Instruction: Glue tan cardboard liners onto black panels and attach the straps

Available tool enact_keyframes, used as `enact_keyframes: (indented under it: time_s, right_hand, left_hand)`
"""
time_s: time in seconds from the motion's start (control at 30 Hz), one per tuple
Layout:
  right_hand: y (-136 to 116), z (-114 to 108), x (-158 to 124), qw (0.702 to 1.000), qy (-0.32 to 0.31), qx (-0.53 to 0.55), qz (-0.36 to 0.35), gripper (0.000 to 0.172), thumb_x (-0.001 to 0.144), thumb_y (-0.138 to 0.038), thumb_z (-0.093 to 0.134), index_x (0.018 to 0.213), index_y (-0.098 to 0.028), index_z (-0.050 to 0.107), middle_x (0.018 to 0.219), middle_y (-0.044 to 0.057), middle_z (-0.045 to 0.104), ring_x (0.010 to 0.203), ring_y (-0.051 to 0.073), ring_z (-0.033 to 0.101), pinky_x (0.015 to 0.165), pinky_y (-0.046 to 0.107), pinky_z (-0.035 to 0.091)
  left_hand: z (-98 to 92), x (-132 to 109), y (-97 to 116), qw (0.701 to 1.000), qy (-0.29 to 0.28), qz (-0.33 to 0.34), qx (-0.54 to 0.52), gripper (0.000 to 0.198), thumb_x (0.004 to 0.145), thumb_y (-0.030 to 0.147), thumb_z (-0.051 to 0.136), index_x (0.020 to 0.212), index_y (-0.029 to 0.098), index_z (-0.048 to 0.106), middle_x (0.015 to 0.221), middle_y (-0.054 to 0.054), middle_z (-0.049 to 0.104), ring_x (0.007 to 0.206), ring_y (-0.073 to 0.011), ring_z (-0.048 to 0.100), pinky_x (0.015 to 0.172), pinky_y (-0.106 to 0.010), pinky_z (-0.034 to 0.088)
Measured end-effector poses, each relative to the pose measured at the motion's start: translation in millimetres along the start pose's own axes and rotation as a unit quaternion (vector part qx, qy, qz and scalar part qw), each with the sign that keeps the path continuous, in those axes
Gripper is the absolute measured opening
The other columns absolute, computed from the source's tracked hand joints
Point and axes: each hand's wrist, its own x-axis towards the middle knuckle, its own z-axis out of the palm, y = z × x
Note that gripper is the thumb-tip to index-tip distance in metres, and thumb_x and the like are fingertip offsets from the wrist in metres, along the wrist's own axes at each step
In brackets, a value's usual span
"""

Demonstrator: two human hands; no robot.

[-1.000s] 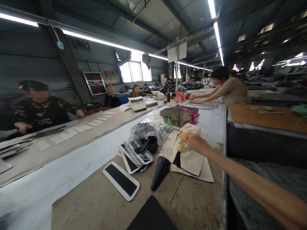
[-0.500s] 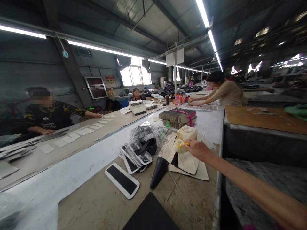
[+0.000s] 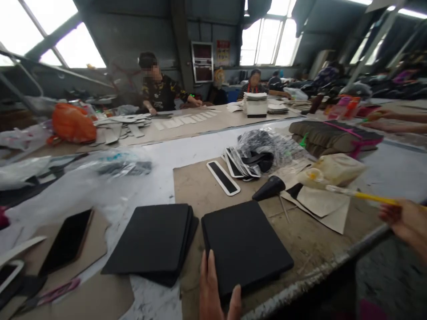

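Note:
My right hand point(image 3: 408, 226) is closed around the yellow handle of a brush point(image 3: 373, 195). Its pale tip is close to a cream-coated container point(image 3: 340, 171) with a yellowish opening. Low in the view, my left hand point(image 3: 213, 289) has its fingers apart, touching the left and near edges of a stack of black square sheets point(image 3: 247, 244). A second stack of black sheets point(image 3: 150, 238) lies just left of it. Beyond are a black cone point(image 3: 268, 188) and a white-rimmed black strip point(image 3: 223, 178).
A plastic bag point(image 3: 267, 144) with black pieces lies beyond the strip. Bundled grey-brown pieces point(image 3: 333, 138) are tied with pink ribbon. A phone point(image 3: 68, 240) lies at left, near pink-handled scissors point(image 3: 58, 291). Across the table, a co-worker point(image 3: 163, 91) handles pale pieces.
The view has swung left and down. My right hand has drawn the brush back from the container toward the right. My left hand has come into view at the black stack.

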Motion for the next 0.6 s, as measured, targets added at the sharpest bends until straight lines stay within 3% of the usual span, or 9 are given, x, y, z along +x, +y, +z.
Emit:
enact_keyframes:
  time_s: [0.1, 0.17, 0.23, 0.33, 0.43, 0.6]
  right_hand:
    - [-16, -4, -39, 0.991, -0.078, 0.101, 0.033, 0.027, 0.083, -0.04, 0.027, 0.087, -0.03, 0.052, 0.076, 0.02, 0.064, 0.084, 0.032, 0.067, 0.062, 0.042, 0.055]
    - [-38, 3, -80, 0.956, -0.154, 0.24, 0.069, 0.02, 0.085, -0.042, 0.04, 0.076, -0.03, 0.052, 0.087, 0.016, 0.067, 0.088, 0.028, 0.067, 0.068, 0.039, 0.058]
    - [-64, 17, -127, 0.919, -0.241, 0.311, 0.02, 0.022, 0.085, -0.046, 0.047, 0.084, -0.029, 0.059, 0.097, 0.01, 0.069, 0.088, 0.027, 0.068, 0.074, 0.039, 0.059]
    - [-98, 39, -187, 0.877, -0.354, 0.317, -0.072, 0.035, 0.081, -0.055, 0.055, 0.092, -0.022, 0.063, 0.094, 0.008, 0.07, 0.083, 0.025, 0.069, 0.077, 0.04, 0.06]
    - [-118, 55, -221, 0.862, -0.385, 0.274, -0.181, 0.039, 0.081, -0.054, 0.058, 0.095, -0.018, 0.063, 0.098, 0.009, 0.068, 0.08, 0.022, 0.069, 0.073, 0.033, 0.061]
    - [-130, 66, -238, 0.851, -0.372, 0.22, -0.297, 0.036, 0.086, -0.051, 0.052, 0.092, -0.017, 0.064, 0.093, 0.009, 0.066, 0.073, 0.018, 0.069, 0.066, 0.026, 0.06]
  left_hand:
    - [-2.9, 2, 2, 1.0, -0.016, -0.01, -0.02, 0.06, 0.09, 0.03, 0.044, 0.144, 0.021, 0.019, 0.148, -0.017, 0.029, 0.135, -0.0301, 0.031, 0.104, -0.051, 0.04]
    - [-8.6, 3, 1, 0.999, -0.031, -0.003, -0.022, 0.064, 0.088, 0.032, 0.048, 0.144, 0.022, 0.019, 0.147, -0.017, 0.03, 0.134, -0.0304, 0.033, 0.101, -0.051, 0.043]
    - [-13.9, 3, -2, 0.999, -0.035, 0.024, -0.009, 0.068, 0.087, 0.033, 0.052, 0.144, 0.021, 0.017, 0.146, -0.018, 0.032, 0.133, -0.0306, 0.035, 0.098, -0.05, 0.045]
    - [-19.7, 2, -8, 0.997, -0.027, 0.07, 0.004, 0.064, 0.086, 0.031, 0.055, 0.14, 0.02, 0.023, 0.143, -0.019, 0.036, 0.131, -0.0287, 0.04, 0.097, -0.047, 0.047]
    - [-23.9, 0, -12, 0.994, -0.019, 0.11, 0.008, 0.048, 0.086, 0.025, 0.055, 0.13, 0.021, 0.037, 0.137, -0.016, 0.042, 0.126, -0.0253, 0.045, 0.097, -0.044, 0.049]
    - [-26.9, 2, -15, 0.988, 0.007, 0.154, -0.028, 0.039, 0.085, 0.019, 0.055, 0.123, 0.019, 0.044, 0.127, -0.015, 0.05, 0.12, -0.023, 0.051, 0.094, -0.041, 0.051]
